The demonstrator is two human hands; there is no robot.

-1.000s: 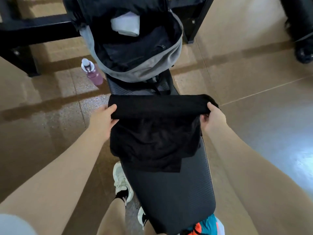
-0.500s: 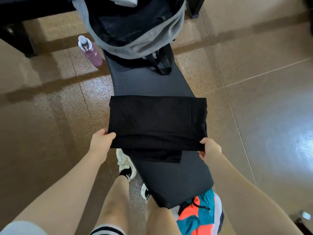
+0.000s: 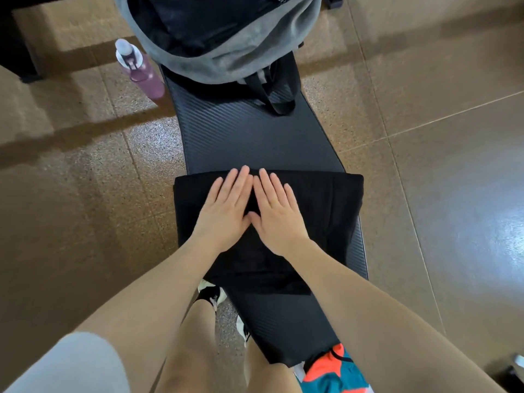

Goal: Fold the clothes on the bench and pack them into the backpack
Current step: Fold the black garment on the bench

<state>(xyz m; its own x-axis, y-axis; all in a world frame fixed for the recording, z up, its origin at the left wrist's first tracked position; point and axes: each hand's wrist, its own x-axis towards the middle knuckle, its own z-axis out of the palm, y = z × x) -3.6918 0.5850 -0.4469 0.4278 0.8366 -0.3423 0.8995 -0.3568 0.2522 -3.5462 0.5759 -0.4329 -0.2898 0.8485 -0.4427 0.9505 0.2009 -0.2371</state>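
Note:
A folded black garment point(image 3: 329, 202) lies across the middle of the black padded bench point(image 3: 255, 140), hanging a little over both sides. My left hand point(image 3: 226, 211) and my right hand point(image 3: 276, 215) press flat on its middle, side by side, fingers straight and pointing away from me. The grey and black backpack point(image 3: 226, 49) stands open at the bench's far end, its strap loop point(image 3: 276, 95) lying on the pad. An orange and teal garment point(image 3: 331, 370) shows at the bench's near end.
A purple water bottle point(image 3: 141, 72) with a white cap stands on the brown tiled floor left of the bench, near the backpack. My legs and white shoes point(image 3: 209, 293) are left of the bench's near half. A dark frame point(image 3: 17, 52) stands at the far left.
The far edge of the black garment was pulled toward me and laid down as a fold. Both hands let go of its corners and now lie flat on its middle.

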